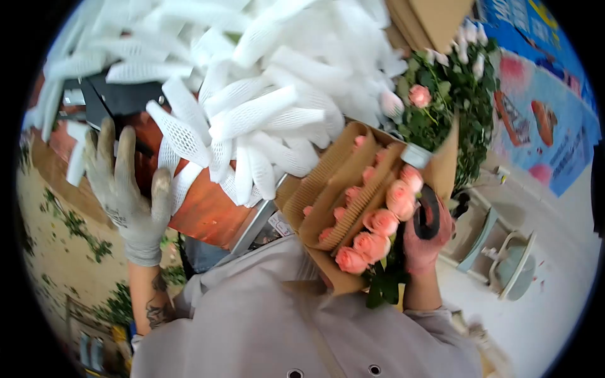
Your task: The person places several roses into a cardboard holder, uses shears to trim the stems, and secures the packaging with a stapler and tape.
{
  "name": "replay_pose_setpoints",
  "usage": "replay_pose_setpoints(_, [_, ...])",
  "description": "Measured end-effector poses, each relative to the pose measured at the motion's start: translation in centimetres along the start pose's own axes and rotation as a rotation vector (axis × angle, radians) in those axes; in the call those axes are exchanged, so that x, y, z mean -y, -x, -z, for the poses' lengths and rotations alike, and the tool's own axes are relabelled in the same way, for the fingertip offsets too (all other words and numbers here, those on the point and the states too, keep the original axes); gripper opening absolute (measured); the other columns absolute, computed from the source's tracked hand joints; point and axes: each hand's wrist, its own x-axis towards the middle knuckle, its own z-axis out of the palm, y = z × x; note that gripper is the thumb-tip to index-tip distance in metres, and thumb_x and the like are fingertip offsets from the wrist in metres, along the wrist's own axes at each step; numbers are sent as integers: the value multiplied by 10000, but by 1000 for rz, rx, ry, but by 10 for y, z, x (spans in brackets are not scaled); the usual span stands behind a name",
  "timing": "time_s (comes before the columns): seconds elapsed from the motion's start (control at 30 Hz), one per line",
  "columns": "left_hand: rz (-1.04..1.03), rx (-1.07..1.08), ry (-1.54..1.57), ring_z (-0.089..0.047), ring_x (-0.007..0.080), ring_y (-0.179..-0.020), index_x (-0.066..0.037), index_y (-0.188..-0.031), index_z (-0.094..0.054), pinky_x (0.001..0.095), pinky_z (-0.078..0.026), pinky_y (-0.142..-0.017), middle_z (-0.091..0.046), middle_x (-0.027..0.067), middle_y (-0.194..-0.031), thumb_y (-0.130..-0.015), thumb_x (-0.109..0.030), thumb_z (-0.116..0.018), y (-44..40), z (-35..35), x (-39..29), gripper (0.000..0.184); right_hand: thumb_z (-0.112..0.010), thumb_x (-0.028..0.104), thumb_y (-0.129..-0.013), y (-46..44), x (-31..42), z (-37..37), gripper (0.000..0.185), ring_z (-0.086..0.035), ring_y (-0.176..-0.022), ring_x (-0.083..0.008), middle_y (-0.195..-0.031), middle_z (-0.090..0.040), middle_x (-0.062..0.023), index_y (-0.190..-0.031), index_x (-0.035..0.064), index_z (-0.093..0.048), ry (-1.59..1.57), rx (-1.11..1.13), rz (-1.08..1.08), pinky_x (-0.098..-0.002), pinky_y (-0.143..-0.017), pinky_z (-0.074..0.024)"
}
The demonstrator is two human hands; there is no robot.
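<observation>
My left hand (pixel 129 195), in a pale grey work glove, is raised with its fingers spread and holds nothing. It is beside an orange-brown surface (pixel 211 211) at the left. My right hand (pixel 430 233), in a pinkish glove, is closed at the side of a bunch of pink roses (pixel 380 222). A black curved shape shows over its fingers; I cannot tell whether it belongs to the glove or a tool. Brown corrugated cardboard (pixel 312 195) separates the blooms into rows. Green leaves stick out below; the stems are mostly hidden.
A large heap of white foam mesh sleeves (pixel 252 113) covers the work surface ahead. More roses with leaves (pixel 435 94) stand at the right, near folded cardboard (pixel 432 22). Cut leaves (pixel 82 227) litter the floor at left. A white-framed chair or stool (pixel 504 258) is at right.
</observation>
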Motion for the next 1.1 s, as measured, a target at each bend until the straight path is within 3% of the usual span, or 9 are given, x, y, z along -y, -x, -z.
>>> replay_pose_setpoints(0.2, [-236, -105, 162, -235, 398, -1336, -26, -1236, -508, 511, -177, -1074, -315, 209, -1412, -762, -115, -594, -26, 45, -37, 490, -713, 101, -634, -1, -3, 14, 408, -608, -785, -305, -923, -622, -120, -1029, 62, -615, -95, -27, 16, -375, -715, -483])
replay_pose_setpoints(0.33, [-421, 441, 420, -219, 403, -1345, -65, -1191, -560, 497, -197, -1073, -350, 220, -1394, -632, -125, -657, -75, 69, -119, 570, -698, 216, -686, -2, -8, 9, 343, -592, -742, -257, -886, -599, -37, -995, 106, -598, -75, 78, -33, -369, -644, -464])
replay_pose_setpoints(0.43, [-581, 655, 375, -203, 447, -1323, -114, -1224, -542, 493, -193, -1076, -315, 245, -1393, -563, -276, -738, -95, 48, -155, 709, -658, 267, -719, 4, -10, 0, 324, -585, -755, -230, -893, -583, -7, -1002, 126, -588, 80, -67, 55, -347, -631, -445])
replay_pose_setpoints(0.53, [-756, 797, 286, -166, 452, -1332, -134, -1287, -479, 492, -165, -1088, -273, 249, -1413, -565, -316, -751, -98, 33, -168, 793, -604, 219, -715, 4, -19, -2, 289, -600, -704, -219, -891, -595, -41, -979, 103, -589, -41, -63, 124, -347, -576, -441])
replay_pose_setpoints(0.8, [-734, 831, 282, -157, 408, -1353, -146, -1336, -426, 487, -142, -1099, -279, 285, -1394, -570, -364, -771, -90, 18, -171, 868, -604, 242, -707, 10, -20, -18, 372, -588, -702, -235, -905, -573, -68, -1042, 100, -529, -18, -202, 148, -370, -557, -409])
replay_pose_setpoints(0.93, [-720, 536, 224, -459, 351, -1146, -120, -1157, -575, 448, -353, -943, -531, 172, -1189, -631, -258, -715, -92, 62, -181, 561, -597, 228, -700, 5, -22, -13, 315, -584, -710, -228, -885, -564, -65, -977, 98, -521, -85, -107, 99, -365, -538, -398])
replay_pose_setpoints(0.97, [-765, 598, 265, -548, 283, -908, -124, -999, -614, 411, -399, -804, -586, 76, -976, -650, -228, -700, -88, 82, -190, 374, -594, 226, -698, 6, -24, -17, 285, -584, -703, -225, -860, -561, -61, -939, 94, -516, -57, -215, 151, -360, -527, -402])
replay_pose_setpoints(1.0, [-770, 616, 262, -548, 283, -908, -124, -999, -614, 411, -399, -804, -586, 76, -976, -650, -228, -700, -76, 92, -199, 374, -591, 224, -697, 9, -22, -19, 256, -584, -696, -222, -836, -557, -56, -900, 90, -512, -29, -322, 205, -355, -516, -406])
replay_pose_setpoints(1.1, [-834, 738, 157, -518, 227, -724, -122, -846, -602, 382, -406, -623, -529, 24, -789, -591, -162, -719, -44, 90, -211, 284, -581, 233, -714, 2, -17, -3, 234, -586, -659, -223, -786, -560, -57, -873, 76, -511, -46, -111, 132, -343, -506, -421])
